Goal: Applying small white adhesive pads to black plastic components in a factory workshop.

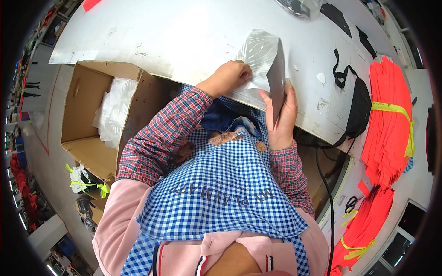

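A thin, shiny silver-clear sheet with pale curved lines (260, 53) stands raised over the white table's near edge. Against its right side is a dark grey flat panel (276, 85), the two meeting along an upright edge. My right hand (282, 117) grips the panel low down, thumb on the near side and fingers along its right. At the sheet's left edge my left hand (226, 79) is closed, fingers curled in a pinch on it; the fingertips are partly hidden.
An open cardboard box (99, 126) with translucent sheets (115, 110) stands left of my arm. On the white table (184, 37) at right lie a black strapped pouch (358, 108) and black pieces. Bundled red-orange fabric (386, 124), scissors (351, 204) and a black cable (326, 184) are further right.
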`<state>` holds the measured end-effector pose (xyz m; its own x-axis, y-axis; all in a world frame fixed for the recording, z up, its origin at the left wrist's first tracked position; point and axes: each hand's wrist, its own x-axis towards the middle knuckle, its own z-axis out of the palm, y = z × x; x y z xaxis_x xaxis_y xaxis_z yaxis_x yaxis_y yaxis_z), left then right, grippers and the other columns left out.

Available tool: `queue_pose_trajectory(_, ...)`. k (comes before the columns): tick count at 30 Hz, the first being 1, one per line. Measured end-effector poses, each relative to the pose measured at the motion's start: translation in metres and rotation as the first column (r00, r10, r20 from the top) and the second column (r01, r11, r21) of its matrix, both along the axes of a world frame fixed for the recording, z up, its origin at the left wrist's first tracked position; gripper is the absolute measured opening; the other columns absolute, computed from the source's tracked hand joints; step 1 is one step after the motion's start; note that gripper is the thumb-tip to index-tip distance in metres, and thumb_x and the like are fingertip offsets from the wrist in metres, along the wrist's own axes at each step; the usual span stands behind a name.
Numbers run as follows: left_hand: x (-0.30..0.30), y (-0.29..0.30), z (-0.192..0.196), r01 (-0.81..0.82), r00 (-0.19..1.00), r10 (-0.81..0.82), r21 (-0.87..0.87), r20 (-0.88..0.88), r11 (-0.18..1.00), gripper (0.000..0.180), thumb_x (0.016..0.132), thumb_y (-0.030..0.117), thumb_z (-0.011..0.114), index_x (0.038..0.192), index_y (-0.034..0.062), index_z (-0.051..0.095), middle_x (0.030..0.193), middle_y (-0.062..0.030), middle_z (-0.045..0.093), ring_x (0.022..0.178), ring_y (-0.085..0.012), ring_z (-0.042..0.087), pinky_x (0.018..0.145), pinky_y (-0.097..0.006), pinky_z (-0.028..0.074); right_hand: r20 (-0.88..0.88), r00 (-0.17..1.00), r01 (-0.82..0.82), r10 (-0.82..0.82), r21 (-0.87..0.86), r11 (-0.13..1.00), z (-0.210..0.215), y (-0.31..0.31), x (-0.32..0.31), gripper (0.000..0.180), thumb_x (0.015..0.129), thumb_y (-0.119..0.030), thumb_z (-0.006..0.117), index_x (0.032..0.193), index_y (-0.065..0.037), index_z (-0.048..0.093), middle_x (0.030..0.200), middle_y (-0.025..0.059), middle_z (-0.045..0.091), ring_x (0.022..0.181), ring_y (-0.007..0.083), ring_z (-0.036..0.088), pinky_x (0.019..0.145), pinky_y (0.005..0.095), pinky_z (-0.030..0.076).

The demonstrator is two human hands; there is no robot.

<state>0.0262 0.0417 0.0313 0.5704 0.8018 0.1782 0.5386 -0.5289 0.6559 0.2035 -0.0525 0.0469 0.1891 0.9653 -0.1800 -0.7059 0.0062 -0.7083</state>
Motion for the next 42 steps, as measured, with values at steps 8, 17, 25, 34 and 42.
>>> queue_pose_trajectory(8, -0.001, 0.001, -0.002, 0.029, 0.994, -0.018, -0.094, 0.111, 0.995, 0.023, 0.084, 0.013, 0.068, 0.102, -0.0017, 0.070, 0.093, -0.0188, 0.069, 0.086, -0.0352, 0.067, 0.080, -0.039, 0.054, -0.147, 0.987, 0.073, -0.067, 0.036, 0.997, -0.048, 0.020, 0.018, 0.018, 0.101, -0.018, 0.057, 0.110, -0.003, 0.062, 0.108, 0.0060, 0.065, 0.099, 0.0139, 0.063, 0.087, 0.0270, 0.053)
queue_pose_trajectory(17, 0.016, -0.042, 0.009, 0.151, 0.984, -0.119, 0.273, -0.131, 0.950, 0.023, 0.083, 0.019, 0.070, 0.097, 0.0012, 0.067, 0.091, -0.0137, 0.063, 0.084, -0.0319, 0.065, 0.074, -0.040, 0.056, -0.138, 0.985, 0.104, -0.105, -0.015, 0.994, -0.037, 0.018, 0.008, 0.016, 0.100, -0.019, 0.059, 0.107, -0.004, 0.061, 0.104, 0.0067, 0.067, 0.093, 0.0157, 0.066, 0.081, 0.0275, 0.056)
queue_pose_trajectory(25, -0.004, -0.012, 0.030, -0.050, 0.998, 0.054, 0.095, -0.038, 0.994, 0.018, 0.092, 0.010, 0.058, 0.102, -0.0018, 0.066, 0.088, -0.0190, 0.071, 0.074, -0.0307, 0.071, 0.067, -0.036, 0.057, -0.045, 0.994, 0.101, -0.103, -0.045, 0.994, -0.031, 0.014, 0.003, 0.022, 0.099, -0.022, 0.060, 0.111, -0.003, 0.056, 0.108, 0.0100, 0.066, 0.097, 0.0188, 0.065, 0.086, 0.0305, 0.055)
queue_pose_trajectory(34, -0.147, 0.020, 0.081, -0.492, 0.728, 0.528, -0.203, 0.438, 0.846, 0.024, 0.103, 0.017, 0.051, 0.111, -0.0033, 0.060, 0.101, -0.0123, 0.069, 0.098, -0.0198, 0.069, 0.083, -0.031, 0.056, -0.035, 0.997, 0.068, -0.072, -0.112, 0.991, -0.031, 0.012, 0.001, 0.023, 0.099, -0.021, 0.060, 0.113, -0.003, 0.060, 0.113, 0.0071, 0.064, 0.104, 0.0178, 0.062, 0.093, 0.0300, 0.051)
queue_pose_trajectory(42, -0.356, -0.082, 0.093, -0.940, 0.324, 0.730, 0.120, 0.602, 0.318, 0.025, 0.102, 0.018, 0.055, 0.113, -0.0040, 0.061, 0.099, -0.0068, 0.068, 0.097, -0.0140, 0.065, 0.086, -0.027, 0.052, -0.008, 0.998, 0.055, -0.056, -0.093, 0.994, -0.038, 0.015, 0.005, 0.026, 0.100, -0.019, 0.058, 0.119, -0.002, 0.059, 0.118, 0.0090, 0.063, 0.108, 0.0194, 0.061, 0.098, 0.0318, 0.049)
